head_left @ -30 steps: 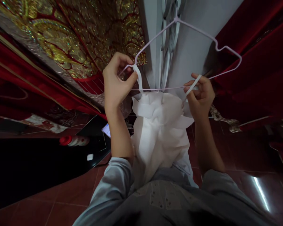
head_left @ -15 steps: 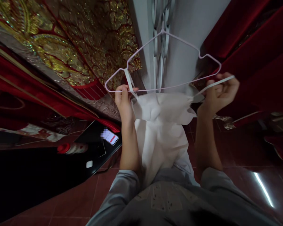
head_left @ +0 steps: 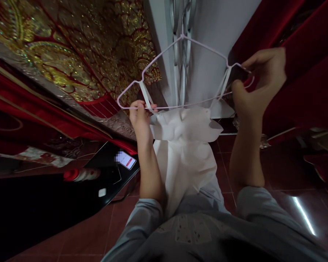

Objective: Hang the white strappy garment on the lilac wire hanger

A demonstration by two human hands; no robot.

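A pale pink clothes hanger [head_left: 162,57] hangs by its hook, with a white strappy garment [head_left: 184,156] below it. My left hand [head_left: 142,116] is closed on the hanger's lower bar near its left end, fingers beside the left strap [head_left: 145,95]. That strap sits in the hanger's left notch. In the right notch lies the right strap [head_left: 225,82]. Around the hanger's right end, my right hand [head_left: 258,82] has thumb and fingers spread apart, the fingertips close to the bar. The garment drapes down toward my body.
Gold-sequined red garments [head_left: 98,47] hang on the left, dark red cloth [head_left: 303,91] on the right. Grey metal scrollwork [head_left: 175,47] stands behind the hanger. A black table [head_left: 43,203] at left bears a phone [head_left: 127,160], a red-capped bottle [head_left: 80,174] and a small white case [head_left: 102,192].
The right strap has gone from my right hand onto the hanger's right notch. My right hand has let it go and moved up around the hanger's end. My left hand stays on the bar.
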